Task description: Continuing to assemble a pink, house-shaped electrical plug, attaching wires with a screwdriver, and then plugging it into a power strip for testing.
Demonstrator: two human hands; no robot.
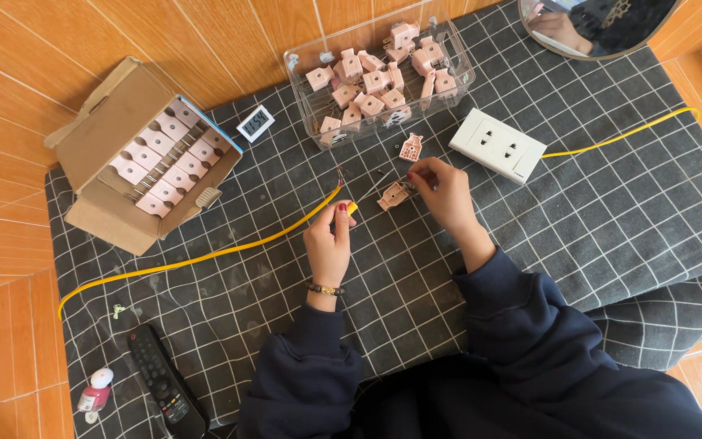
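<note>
Orange floor tiles [229,32] frame a dark checked cloth [611,203] that serves as my work surface; its left edge runs near the cardboard box [115,122] and its right side folds down over a step. From here I see open cloth right of the right forearm and below the yellow cable [205,256], while the far edge is crowded: a clear plastic tray [457,61] of pink plug parts, a white socket block [497,145] beside it, a small digital display [255,123], and the box holding rows of pink plugs. A black remote [164,382] and a small pink bottle [96,390] lie at the near left corner.

My left hand [328,244] stands upright on its wrist, fingers curled and pinching the cable's end near its bare wires. My right hand [447,191] reaches forward from a bent elbow, fingertips pressed together on a slim tool I cannot make out, at an opened pink plug [393,196] lying on the cloth between both hands. A pink plug cover [410,148] rests just beyond.
</note>
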